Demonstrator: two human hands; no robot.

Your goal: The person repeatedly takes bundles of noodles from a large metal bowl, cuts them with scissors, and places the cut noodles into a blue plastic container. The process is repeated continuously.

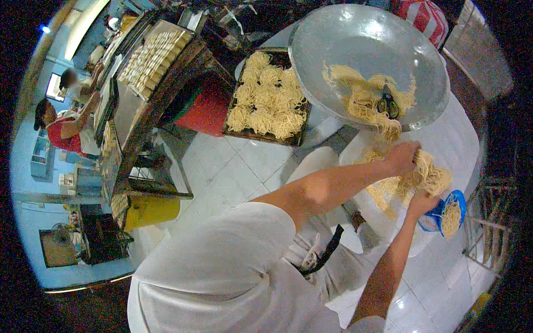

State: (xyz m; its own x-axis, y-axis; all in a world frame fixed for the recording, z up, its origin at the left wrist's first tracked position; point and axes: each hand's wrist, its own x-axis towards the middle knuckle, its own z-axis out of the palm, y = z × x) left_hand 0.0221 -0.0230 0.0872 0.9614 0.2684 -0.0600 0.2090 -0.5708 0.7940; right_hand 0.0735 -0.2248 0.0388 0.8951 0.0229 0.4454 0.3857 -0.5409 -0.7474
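Note:
A loose bundle of pale yellow noodles [434, 174] is held between my two hands over a white-covered surface [452, 125]. My left hand [403, 159] grips its upper left end. From below, my right hand [424, 204] has its fingers around the lower part. Beside my right hand stands a blue container [424, 222] with noodles in its round opening. Short noodle scraps [385, 193] lie scattered under my hands. Beyond my left hand sits a large metal basin [333, 39], with more noodles [362, 102] and dark-handled scissors [388, 106] inside. Some strands hang over its rim.
A dark tray [303, 135] bears several noodle nests [260, 100]. Left of it lies a red cloth or bag [206, 110]. Along a wooden workbench [145, 108], pale pieces sit in rows on a tray. Two people [66, 129] stand there. A yellow tub [154, 212] is underneath.

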